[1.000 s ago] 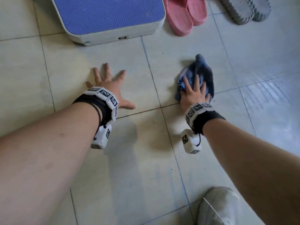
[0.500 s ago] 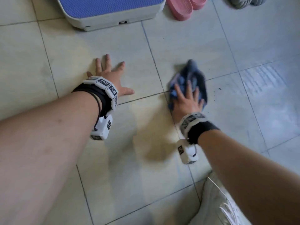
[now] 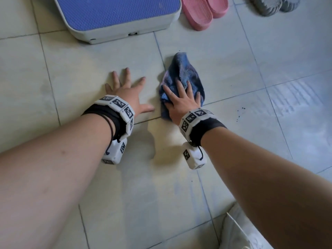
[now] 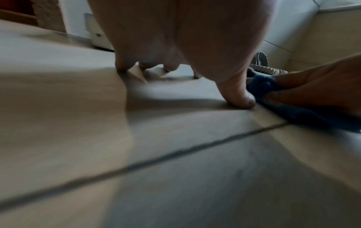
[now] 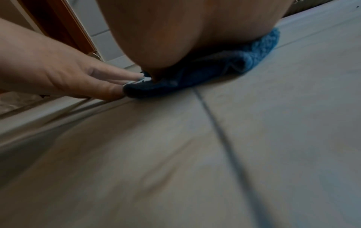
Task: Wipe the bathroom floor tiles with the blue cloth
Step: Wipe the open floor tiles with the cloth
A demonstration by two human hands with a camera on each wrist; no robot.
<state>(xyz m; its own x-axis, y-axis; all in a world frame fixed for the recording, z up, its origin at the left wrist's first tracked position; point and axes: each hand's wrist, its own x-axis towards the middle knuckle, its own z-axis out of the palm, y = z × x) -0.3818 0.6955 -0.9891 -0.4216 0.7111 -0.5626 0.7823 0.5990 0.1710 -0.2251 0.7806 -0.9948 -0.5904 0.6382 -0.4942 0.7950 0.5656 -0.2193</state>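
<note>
The crumpled blue cloth [image 3: 183, 76] lies on the pale floor tiles [image 3: 224, 56] in the middle of the head view. My right hand [image 3: 181, 97] presses flat on it with straight, spread fingers. My left hand [image 3: 125, 92] rests flat on the tile just left of the cloth, fingers splayed, its thumb tip nearly touching the cloth edge. In the left wrist view the thumb [image 4: 240, 98] sits against the blue cloth [image 4: 304, 114]. In the right wrist view the blue cloth [image 5: 215, 74] is bunched under my palm, with the left hand [image 5: 58, 72] beside it.
A blue-topped white step platform [image 3: 116, 17] stands at the back left. Pink slippers [image 3: 203, 11] and grey slippers [image 3: 269, 4] lie beyond the cloth. Dark specks [image 3: 239, 114] dot the tile to the right. A white shoe [image 3: 239, 232] is at the bottom right.
My right hand has slid the cloth leftward across the tile joint, from well right of the left hand to right beside its thumb. The left hand has stayed planted.
</note>
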